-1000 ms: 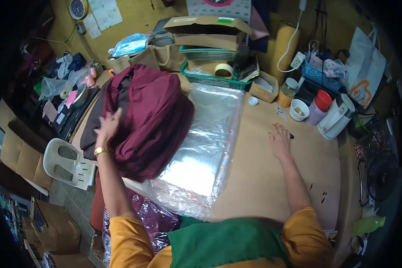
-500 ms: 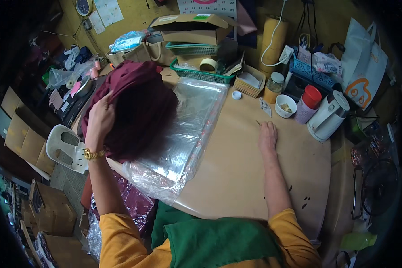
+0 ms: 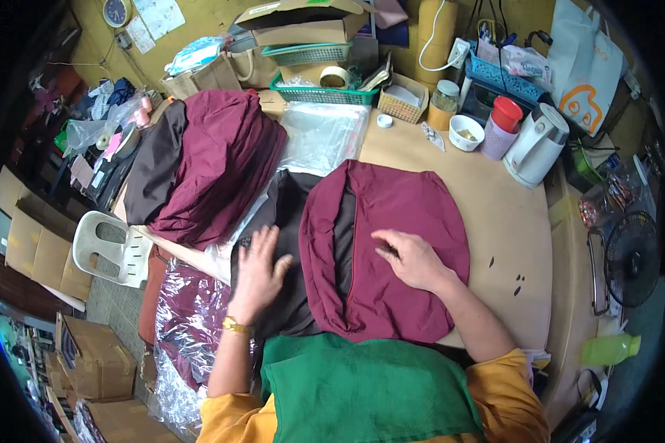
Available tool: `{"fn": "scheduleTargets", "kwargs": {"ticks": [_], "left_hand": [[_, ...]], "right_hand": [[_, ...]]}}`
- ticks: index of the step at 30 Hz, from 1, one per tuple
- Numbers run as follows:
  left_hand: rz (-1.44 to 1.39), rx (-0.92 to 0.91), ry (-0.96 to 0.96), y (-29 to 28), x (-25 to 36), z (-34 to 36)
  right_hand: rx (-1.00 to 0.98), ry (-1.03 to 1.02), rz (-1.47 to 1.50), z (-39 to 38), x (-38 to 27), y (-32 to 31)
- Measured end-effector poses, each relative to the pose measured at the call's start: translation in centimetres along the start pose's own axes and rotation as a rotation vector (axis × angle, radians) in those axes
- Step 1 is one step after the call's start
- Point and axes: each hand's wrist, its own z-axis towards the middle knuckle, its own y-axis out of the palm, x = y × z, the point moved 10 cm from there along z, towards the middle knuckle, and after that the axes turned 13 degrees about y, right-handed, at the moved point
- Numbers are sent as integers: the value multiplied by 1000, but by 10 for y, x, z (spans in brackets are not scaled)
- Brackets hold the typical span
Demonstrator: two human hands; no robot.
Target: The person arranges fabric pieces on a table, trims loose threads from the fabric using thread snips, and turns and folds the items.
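Observation:
A maroon and black cloth garment (image 3: 414, 199) with a long zip lies on the brown covered table (image 3: 506, 244) in front of me. My left hand (image 3: 262, 269) is open, fingers spread, at its black side (image 3: 288, 214). My right hand (image 3: 406, 258) is over the maroon part, fingers apart and slightly curved, holding nothing. A pile of maroon and black cloth (image 3: 222, 148) sits at the back left. Clear plastic sheets (image 3: 318, 133) lie partly under the garment. Wrapped maroon items (image 3: 188, 317) are low at the left.
Along the back stand a green basket (image 3: 295, 93), a white bowl (image 3: 465, 129), a red-lidded container (image 3: 506, 113) and a white kettle (image 3: 536, 151). A white plastic chair (image 3: 112, 251) is left of the table; cardboard boxes (image 3: 96, 358) are behind it. A fan (image 3: 628, 258) is at the right.
A garment now lies spread over the plastic and table in front of me. My left hand has left the pile and moved right and down; my right hand has moved left and down.

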Motion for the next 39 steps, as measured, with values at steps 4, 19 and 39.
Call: {"fn": "scheduleTargets", "kwargs": {"ticks": [4, 19, 39], "left_hand": [[120, -77, 108, 47, 2, -9], [-1489, 205, -395, 90, 23, 14], [-1795, 225, -266, 38, 79, -7]], "right_hand": [[-85, -1, -89, -7, 56, 5], [-149, 290, 296, -36, -37, 77], [210, 263, 705, -41, -38, 15]]}}
